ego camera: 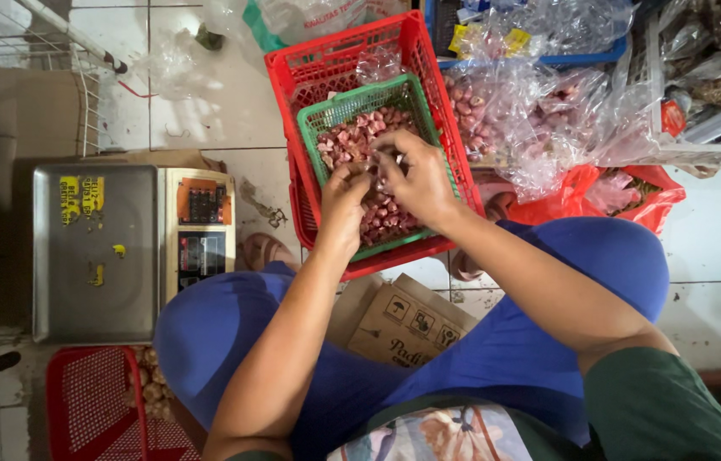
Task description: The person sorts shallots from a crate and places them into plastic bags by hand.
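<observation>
Both hands meet over pink shallots [345,141] in a green basket [324,115]: left hand [345,201] and right hand [416,179] each in pinched grip on one shallot. Green basket sits inside red basket [335,55], on floor tiles; weighing scale [104,252] to left.

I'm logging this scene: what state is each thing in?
Green basket: nested in red basket, about half full of shallots.
Red basket: on the floor, holding the green one.
Left hand: pinching at a shallot over the basket.
Right hand: fingers closed on the same spot.
Scale: pan bare.
Plastic bags: open, crumpled.
</observation>
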